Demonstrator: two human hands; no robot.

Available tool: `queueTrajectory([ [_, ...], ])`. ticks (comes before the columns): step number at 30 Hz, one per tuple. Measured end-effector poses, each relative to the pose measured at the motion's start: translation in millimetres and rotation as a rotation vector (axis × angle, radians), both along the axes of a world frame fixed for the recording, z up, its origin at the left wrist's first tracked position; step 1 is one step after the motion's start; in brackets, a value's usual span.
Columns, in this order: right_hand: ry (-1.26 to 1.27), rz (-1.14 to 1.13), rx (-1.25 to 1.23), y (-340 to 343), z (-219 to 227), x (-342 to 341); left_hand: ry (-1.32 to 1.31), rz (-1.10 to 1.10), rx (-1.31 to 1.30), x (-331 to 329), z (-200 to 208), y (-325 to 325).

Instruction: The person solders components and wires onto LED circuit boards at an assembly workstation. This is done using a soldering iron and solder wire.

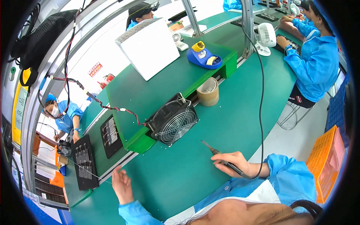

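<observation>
My right hand (pixel 233 162) grips a soldering iron (pixel 215 150), its thin metal tip pointing up and left over the green mat. A black cord runs from the iron's back end up to the frame above. My left hand (pixel 122 185) is raised over the left part of the bench, its fingers loosely bent and apart, with nothing visible in it. A thin pale strand passes close to that hand; I cannot tell whether they touch. Farther left, a black tray (pixel 85 165) carries rows of small parts.
A black fan with a wire guard (pixel 176 127) stands ahead at the green shelf (pixel 146 93). Beside it is a tape roll (pixel 207 92). On the shelf are a blue soldering-iron stand (pixel 204 58) and a white box (pixel 150 48). Co-workers sit left and right; an orange basket (pixel 322 161) is at right.
</observation>
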State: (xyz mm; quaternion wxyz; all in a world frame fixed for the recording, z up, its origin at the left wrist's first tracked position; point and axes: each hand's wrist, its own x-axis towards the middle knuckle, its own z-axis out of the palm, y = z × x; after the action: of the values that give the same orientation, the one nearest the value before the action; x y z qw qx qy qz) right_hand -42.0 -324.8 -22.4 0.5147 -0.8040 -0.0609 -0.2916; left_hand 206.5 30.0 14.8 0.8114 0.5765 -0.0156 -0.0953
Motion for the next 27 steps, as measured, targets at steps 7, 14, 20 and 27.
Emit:
queueTrajectory([
  [7, 0.064, 0.063, 0.043, -1.0, 5.6, -0.9, -0.047, 0.236, 0.101, -58.2, 2.0, 85.3],
  [14, 0.125, -0.022, 0.028, 1.7, -0.5, 1.3, 0.180, 0.745, 0.258, -51.8, -40.7, 196.9],
  [20, 0.192, 0.016, 0.108, 4.4, -1.2, 0.8, 0.161, 1.022, 0.018, -30.5, -49.9, 226.4],
  [27, 0.185, -0.029, 0.081, 5.7, -1.6, -0.7, 0.193, 1.013, -0.210, 26.7, -46.2, 250.0],
])
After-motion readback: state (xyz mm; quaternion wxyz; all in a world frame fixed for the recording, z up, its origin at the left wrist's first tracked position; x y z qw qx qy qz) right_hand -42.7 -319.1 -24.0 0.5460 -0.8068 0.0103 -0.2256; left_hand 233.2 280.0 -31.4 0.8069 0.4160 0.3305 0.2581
